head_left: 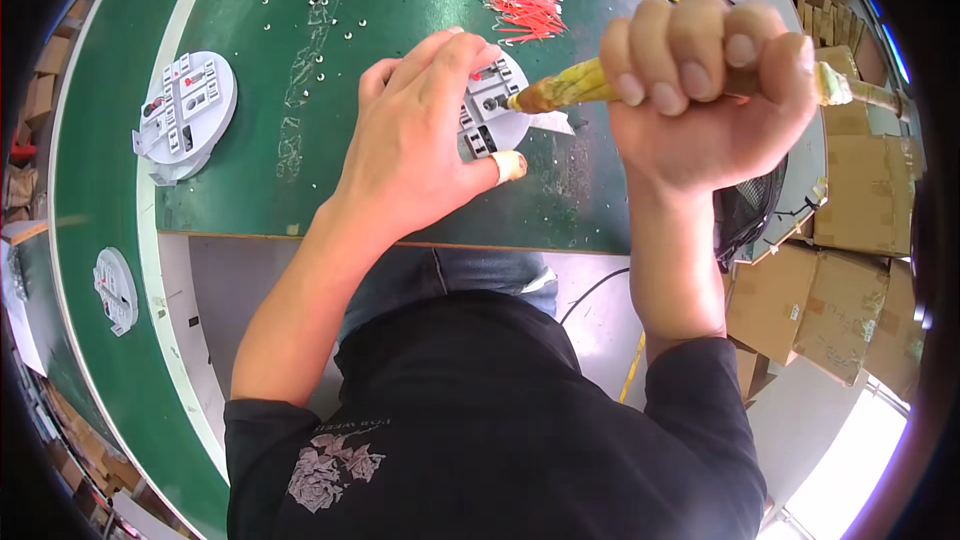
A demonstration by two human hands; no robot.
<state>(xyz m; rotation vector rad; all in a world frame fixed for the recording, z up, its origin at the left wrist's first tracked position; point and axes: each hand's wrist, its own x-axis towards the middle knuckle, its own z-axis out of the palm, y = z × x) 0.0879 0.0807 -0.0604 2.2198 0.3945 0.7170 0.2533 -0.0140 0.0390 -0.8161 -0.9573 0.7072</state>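
Grey round plate point(514, 126) with dark fittings point(479, 144): left hand point(415, 135) spread over its left side, right hand point(700, 105) beside it gripping a yellow-wrapped tool point(575, 87).

Single head-mounted fisheye view, sited above the person and directed steeply downward. The black shirt point(480, 430) fills the lower middle at close range. The left hand point(415, 140) sits above centre; the right hand point(700, 110), at upper right, appears larger and nearer the lens. The green surface point(250, 195) spans the upper field beyond the body. Stacked cartons point(857, 190) line the right margin. Straight edges bow toward a darkened rim.
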